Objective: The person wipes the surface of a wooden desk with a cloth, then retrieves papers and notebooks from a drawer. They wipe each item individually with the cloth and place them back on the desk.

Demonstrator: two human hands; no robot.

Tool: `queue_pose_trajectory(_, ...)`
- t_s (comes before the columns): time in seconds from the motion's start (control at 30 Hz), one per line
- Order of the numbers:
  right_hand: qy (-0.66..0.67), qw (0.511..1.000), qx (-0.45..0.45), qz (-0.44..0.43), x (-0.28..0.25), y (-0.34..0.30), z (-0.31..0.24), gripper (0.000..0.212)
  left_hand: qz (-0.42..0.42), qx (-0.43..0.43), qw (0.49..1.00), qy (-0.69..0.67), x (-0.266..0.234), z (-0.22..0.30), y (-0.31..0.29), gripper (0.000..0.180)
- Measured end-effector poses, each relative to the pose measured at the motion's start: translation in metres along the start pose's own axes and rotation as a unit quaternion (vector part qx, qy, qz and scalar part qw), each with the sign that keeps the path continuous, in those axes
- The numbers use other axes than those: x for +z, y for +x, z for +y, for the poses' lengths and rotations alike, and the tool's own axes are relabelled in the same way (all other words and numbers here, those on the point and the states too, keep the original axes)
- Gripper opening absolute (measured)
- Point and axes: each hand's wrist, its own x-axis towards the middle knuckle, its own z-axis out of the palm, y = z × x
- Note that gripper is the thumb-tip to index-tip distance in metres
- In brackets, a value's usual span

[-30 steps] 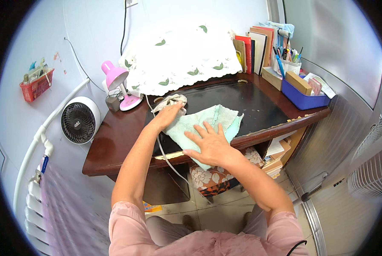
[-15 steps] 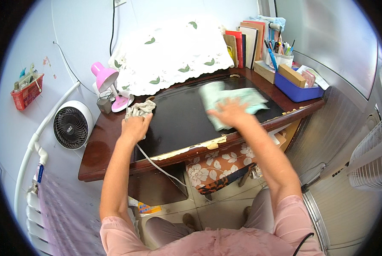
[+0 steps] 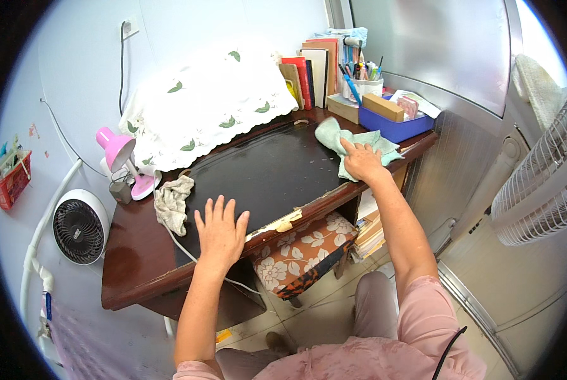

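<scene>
A pale green cloth [image 3: 330,131] lies bunched on the right part of the dark desk [image 3: 258,168]. My right hand [image 3: 364,162] presses down on it near the front edge, fingers bent into the fabric. My left hand [image 3: 222,233] is open with fingers spread, at the desk's front edge left of the middle, holding nothing. Left of that hand, a crumpled greyish-white rag [image 3: 174,201] rests on the desktop, apart from my fingers. A white cord [image 3: 185,251] runs past the rag and over the front edge, passing behind my left wrist.
At the desk's left end stand a pink lamp [image 3: 120,149] and a round fan [image 3: 81,226]. A white leaf-patterned cover [image 3: 198,104] drapes a bulky shape behind. Books [image 3: 318,66], a pen holder [image 3: 367,85] and a blue box [image 3: 397,130] fill the far right. A floral stool [image 3: 302,256] sits below.
My left hand has let go of the rag and moved right, toward the front edge. My right hand has pushed the green cloth rightward along the desk. The view has turned right.
</scene>
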Motion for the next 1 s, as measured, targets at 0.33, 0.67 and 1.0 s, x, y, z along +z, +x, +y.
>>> queue_pose_trajectory(0.33,0.083,0.925,-0.369,0.030,0.032,-0.068,-0.074,0.050,-0.173,-0.068,0.983,0.002,-0.011,0.014,0.008,0.055)
queue_pose_trajectory(0.67,-0.034,0.999,-0.032,0.012,0.008,0.003,0.004,0.047,-0.090,-0.045,0.995,-0.023,0.002,0.013,0.005,0.053)
queue_pose_trajectory(1.0,0.257,0.815,-0.484,0.191,0.056,-0.121,-0.136,0.033,0.087,-0.074,0.986,-0.119,0.015,-0.006,-0.001,0.059)
